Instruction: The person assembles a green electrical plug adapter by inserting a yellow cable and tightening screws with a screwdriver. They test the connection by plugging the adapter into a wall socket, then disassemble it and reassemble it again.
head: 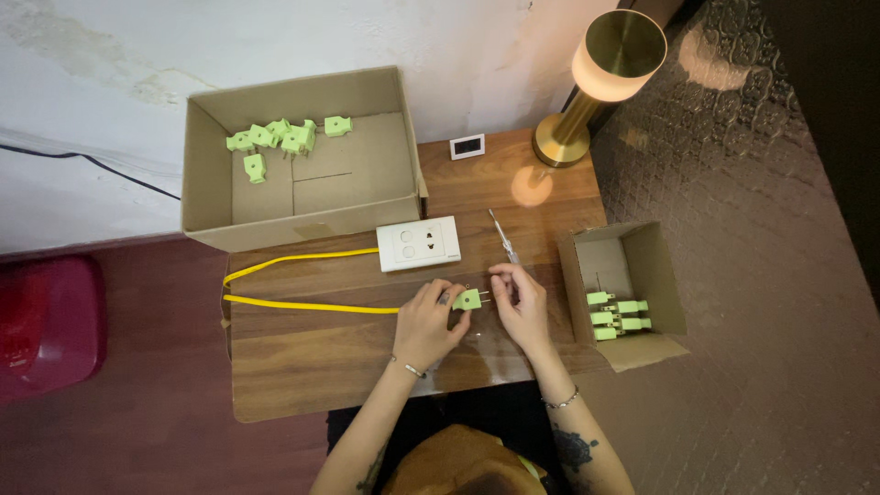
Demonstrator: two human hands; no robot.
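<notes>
The left hand (429, 323) pinched a light-green plug (469, 299) in closed fingers; the right hand (522, 304), fingertips curled, touched its prongs. Beyond the fingers lay a screwdriver (503, 240) and white socket (419, 243). Plugs filled the big box (206, 174) and the small box (665, 275).

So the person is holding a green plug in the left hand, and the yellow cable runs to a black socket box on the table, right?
Not quite. The head view shows the socket box is white, not black. The rest holds: the left hand holds a green plug, and the yellow cable runs across the table toward that box.
</notes>
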